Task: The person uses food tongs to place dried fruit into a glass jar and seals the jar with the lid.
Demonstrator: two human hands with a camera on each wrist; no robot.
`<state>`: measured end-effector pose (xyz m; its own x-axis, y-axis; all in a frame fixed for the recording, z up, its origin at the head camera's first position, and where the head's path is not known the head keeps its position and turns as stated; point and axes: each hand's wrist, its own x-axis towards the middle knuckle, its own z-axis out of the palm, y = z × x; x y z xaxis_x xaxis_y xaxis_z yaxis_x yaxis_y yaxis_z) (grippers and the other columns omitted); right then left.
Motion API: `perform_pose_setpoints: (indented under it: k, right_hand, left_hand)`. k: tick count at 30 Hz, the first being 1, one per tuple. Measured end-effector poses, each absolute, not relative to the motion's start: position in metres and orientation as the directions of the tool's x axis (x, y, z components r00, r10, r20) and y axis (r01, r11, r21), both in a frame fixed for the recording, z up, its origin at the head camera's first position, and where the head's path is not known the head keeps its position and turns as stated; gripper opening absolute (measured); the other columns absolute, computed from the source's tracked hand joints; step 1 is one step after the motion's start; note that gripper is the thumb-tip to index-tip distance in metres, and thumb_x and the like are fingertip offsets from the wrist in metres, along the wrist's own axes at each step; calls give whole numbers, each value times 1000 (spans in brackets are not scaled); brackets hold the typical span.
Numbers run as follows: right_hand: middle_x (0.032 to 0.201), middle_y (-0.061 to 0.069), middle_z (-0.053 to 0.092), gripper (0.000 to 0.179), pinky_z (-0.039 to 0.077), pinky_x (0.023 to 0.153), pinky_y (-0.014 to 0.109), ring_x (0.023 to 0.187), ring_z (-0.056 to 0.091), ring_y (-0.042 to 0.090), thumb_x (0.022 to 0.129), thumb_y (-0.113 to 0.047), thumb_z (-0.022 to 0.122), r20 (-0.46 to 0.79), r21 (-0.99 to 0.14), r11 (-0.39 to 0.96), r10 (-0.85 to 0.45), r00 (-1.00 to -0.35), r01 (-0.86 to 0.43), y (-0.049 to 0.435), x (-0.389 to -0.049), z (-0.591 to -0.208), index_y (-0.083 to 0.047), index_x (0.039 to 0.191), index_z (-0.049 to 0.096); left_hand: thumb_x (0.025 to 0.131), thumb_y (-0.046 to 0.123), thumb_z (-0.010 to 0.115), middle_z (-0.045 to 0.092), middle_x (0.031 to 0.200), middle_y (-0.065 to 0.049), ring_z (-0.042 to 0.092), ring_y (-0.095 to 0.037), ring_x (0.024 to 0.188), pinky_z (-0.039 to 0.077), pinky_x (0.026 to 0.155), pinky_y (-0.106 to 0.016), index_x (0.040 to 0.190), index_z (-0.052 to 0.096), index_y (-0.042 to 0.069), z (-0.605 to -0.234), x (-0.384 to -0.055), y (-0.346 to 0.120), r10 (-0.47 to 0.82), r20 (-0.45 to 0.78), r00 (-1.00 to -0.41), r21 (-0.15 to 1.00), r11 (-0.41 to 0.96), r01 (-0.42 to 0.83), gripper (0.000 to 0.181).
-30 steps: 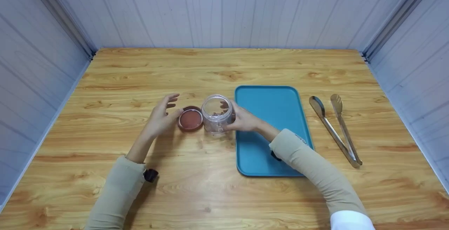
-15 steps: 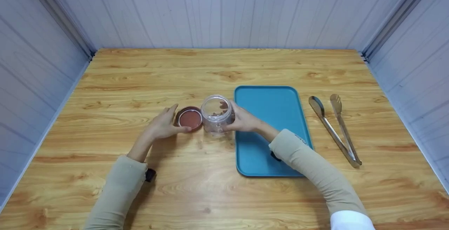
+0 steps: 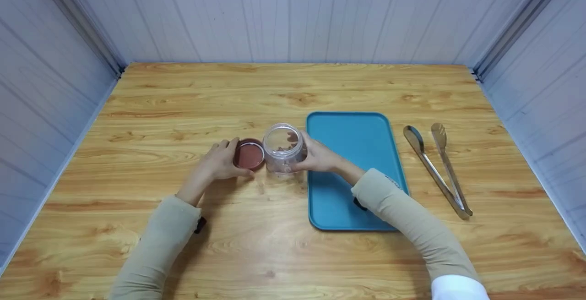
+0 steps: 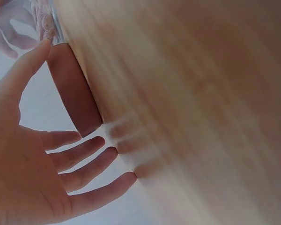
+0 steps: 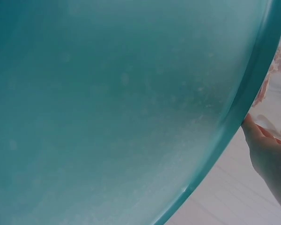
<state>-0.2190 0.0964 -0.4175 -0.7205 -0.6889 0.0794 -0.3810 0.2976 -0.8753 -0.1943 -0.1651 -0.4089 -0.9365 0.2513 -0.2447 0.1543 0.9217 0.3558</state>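
Note:
A clear, open-topped jar [image 3: 277,165] stands upright left of the blue tray, some reddish-brown pieces visible inside. My right hand [image 3: 320,157] grips its right side, thumb in front and fingers behind. Beside the jar on the left lies a round brown lid [image 3: 250,157], inner side up. My left hand [image 3: 220,160] spans this lid from the left, thumb at the near edge and index finger at the far edge. In the left wrist view the lid's side [image 4: 75,91] sits between thumb and index fingertip, the other fingers spread and touching the table.
The blue tray [image 3: 352,130] lies under my right forearm and fills most of the right wrist view. Metal tongs [image 3: 442,176] rest spread on the wooden table [image 3: 293,263] to the tray's right. Pale panel walls [image 3: 293,16] enclose the table's back and sides.
My left hand has come down and closed in on the lid, its thumb moving to the near edge. The right hand and jar have stayed in place.

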Motion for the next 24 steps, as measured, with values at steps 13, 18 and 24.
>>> perform_pose_setpoints:
  k: [13,18,24]
  right_hand:
    - [125,28,38,84,32,91,43,114,38,36,72,-5,71,82,-884,282,-693,-716,-374,95,-207,-396,7,135,17]
    - [124,27,39,84,31,91,44,114,38,37,71,-6,72,89,-877,288,-690,-719,-385,95,-207,-398,6,135,18]
    - [124,28,39,82,31,92,43,114,38,37,72,-5,71,99,-884,271,-688,-719,-381,96,-206,-397,5,134,20]
  left_hand:
    - [65,52,70,30,132,-26,29,-42,117,29,88,-56,138,18,-2,-410,-199,-162,240,-247,-939,327,933,152,105]
    - [65,50,71,36,129,-24,34,-40,113,32,86,-54,135,25,-3,-410,-198,-162,241,-233,-942,337,929,154,99]
    - [64,48,72,40,125,-24,37,-39,109,34,84,-53,132,28,-4,-409,-197,-164,241,-222,-945,358,922,152,97]
